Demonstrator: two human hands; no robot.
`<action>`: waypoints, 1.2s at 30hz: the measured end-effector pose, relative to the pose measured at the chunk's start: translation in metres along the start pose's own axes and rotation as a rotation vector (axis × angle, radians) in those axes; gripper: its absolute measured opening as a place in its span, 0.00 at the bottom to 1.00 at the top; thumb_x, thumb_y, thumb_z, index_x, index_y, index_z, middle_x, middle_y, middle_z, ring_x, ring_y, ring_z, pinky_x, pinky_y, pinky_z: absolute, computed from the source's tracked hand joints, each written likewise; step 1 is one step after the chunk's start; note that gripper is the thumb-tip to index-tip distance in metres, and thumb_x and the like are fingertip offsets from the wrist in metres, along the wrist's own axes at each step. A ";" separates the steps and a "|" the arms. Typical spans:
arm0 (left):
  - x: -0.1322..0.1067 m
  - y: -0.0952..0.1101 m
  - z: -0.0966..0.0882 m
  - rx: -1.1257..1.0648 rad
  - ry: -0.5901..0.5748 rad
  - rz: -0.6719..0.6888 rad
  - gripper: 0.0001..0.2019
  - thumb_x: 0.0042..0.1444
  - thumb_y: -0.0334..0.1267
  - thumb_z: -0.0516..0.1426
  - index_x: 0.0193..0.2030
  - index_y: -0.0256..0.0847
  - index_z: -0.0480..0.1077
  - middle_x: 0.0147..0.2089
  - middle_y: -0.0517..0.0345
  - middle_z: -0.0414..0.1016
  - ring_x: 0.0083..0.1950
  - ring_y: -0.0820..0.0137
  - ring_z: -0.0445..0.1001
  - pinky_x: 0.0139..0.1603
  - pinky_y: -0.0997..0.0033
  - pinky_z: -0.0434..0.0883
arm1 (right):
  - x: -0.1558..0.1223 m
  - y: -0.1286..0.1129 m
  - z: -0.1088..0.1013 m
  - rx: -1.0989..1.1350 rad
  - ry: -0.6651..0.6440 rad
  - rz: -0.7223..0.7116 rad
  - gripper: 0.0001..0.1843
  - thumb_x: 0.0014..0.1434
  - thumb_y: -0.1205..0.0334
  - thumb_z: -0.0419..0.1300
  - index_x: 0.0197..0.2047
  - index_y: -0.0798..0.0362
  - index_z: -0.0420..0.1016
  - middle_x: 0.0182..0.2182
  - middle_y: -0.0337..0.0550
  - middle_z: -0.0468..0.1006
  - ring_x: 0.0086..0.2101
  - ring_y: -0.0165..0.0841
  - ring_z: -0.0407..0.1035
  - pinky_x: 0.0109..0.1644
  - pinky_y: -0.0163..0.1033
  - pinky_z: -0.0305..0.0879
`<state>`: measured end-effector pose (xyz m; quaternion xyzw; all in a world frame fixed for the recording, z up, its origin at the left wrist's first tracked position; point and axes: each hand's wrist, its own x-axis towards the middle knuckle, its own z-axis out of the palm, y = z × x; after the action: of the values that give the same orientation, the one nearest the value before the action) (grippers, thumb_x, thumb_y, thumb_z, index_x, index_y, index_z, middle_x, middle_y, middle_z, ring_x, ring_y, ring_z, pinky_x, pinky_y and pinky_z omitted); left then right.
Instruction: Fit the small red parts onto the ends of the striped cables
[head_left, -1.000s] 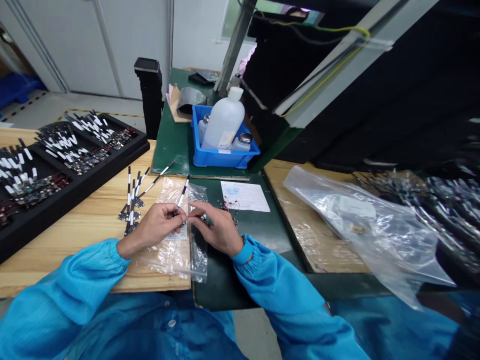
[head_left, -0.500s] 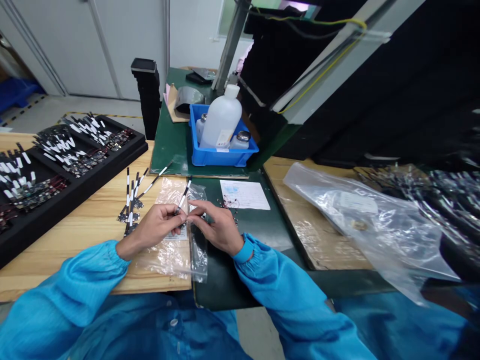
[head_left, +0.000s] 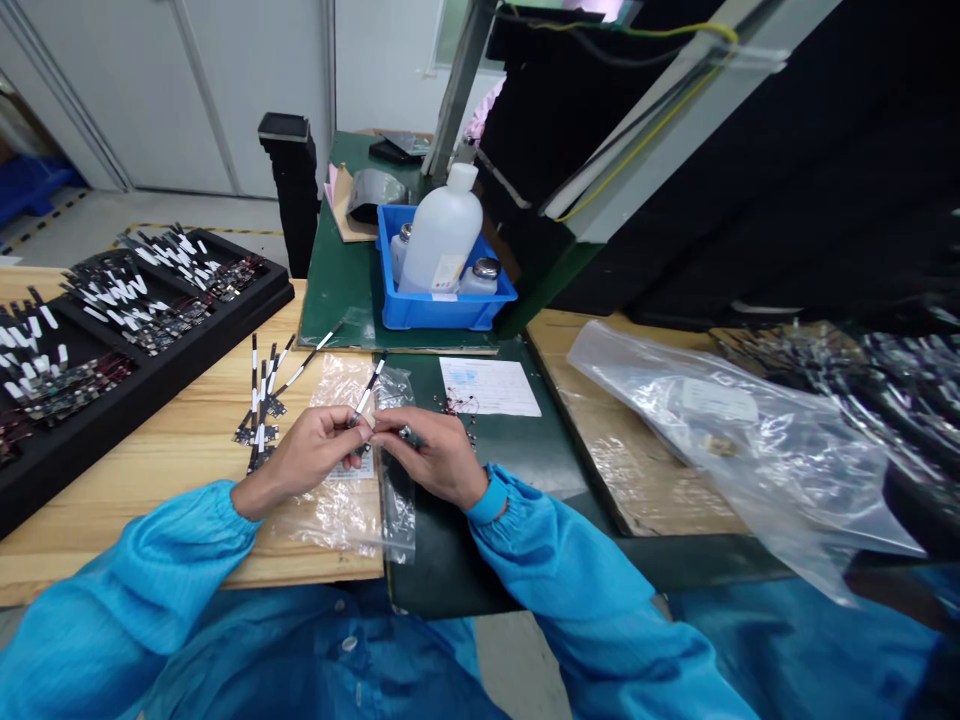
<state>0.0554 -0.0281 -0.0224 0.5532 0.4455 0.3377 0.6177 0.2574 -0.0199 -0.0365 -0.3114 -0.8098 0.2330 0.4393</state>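
My left hand [head_left: 311, 452] pinches the lower end of a thin black-and-white flex strip [head_left: 368, 389] that points up and away from me. My right hand [head_left: 431, 450] has its fingertips closed against the same spot, touching the left fingers; what it holds there is too small to make out. Both hands hover over small clear plastic bags [head_left: 352, 500] lying at the seam between the wooden table [head_left: 150, 480] and a dark green mat [head_left: 517, 450]. A loose pile of similar strips [head_left: 264, 400] lies just left of my hands. Tiny dark parts [head_left: 454, 408] sit on the mat beside my right hand.
A black tray [head_left: 112, 320] filled with several strips and boards stands at the left. Behind the hands is a blue bin [head_left: 442, 300] with a white bottle [head_left: 442, 240]. A white paper label [head_left: 487, 385] lies on the mat. Large crumpled clear bags [head_left: 720, 430] cover the right side.
Both hands stay joined at the strip's lower end with only slight finger movement. The view has shifted a little; nothing was picked up or let go.
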 end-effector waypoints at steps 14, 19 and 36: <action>0.001 -0.006 -0.002 -0.105 -0.009 -0.023 0.15 0.57 0.48 0.63 0.33 0.36 0.73 0.28 0.61 0.71 0.27 0.74 0.71 0.31 0.74 0.68 | 0.003 -0.004 -0.003 0.009 -0.034 0.005 0.05 0.65 0.64 0.61 0.41 0.53 0.79 0.31 0.44 0.81 0.31 0.31 0.75 0.37 0.35 0.71; 0.002 -0.007 -0.003 -0.117 -0.012 -0.032 0.14 0.57 0.47 0.63 0.32 0.36 0.73 0.27 0.62 0.71 0.26 0.75 0.70 0.30 0.75 0.67 | 0.003 -0.003 -0.003 -0.019 -0.053 0.012 0.06 0.66 0.64 0.59 0.41 0.53 0.78 0.31 0.44 0.81 0.31 0.31 0.74 0.36 0.35 0.70; 0.002 -0.007 -0.002 -0.107 0.038 -0.030 0.13 0.55 0.46 0.65 0.31 0.36 0.74 0.26 0.61 0.72 0.25 0.75 0.70 0.30 0.75 0.66 | 0.002 0.000 -0.003 -0.048 -0.088 0.008 0.06 0.67 0.64 0.58 0.40 0.53 0.77 0.32 0.44 0.81 0.31 0.31 0.74 0.37 0.35 0.70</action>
<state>0.0538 -0.0267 -0.0300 0.5062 0.4465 0.3621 0.6429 0.2593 -0.0180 -0.0338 -0.3144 -0.8324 0.2287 0.3948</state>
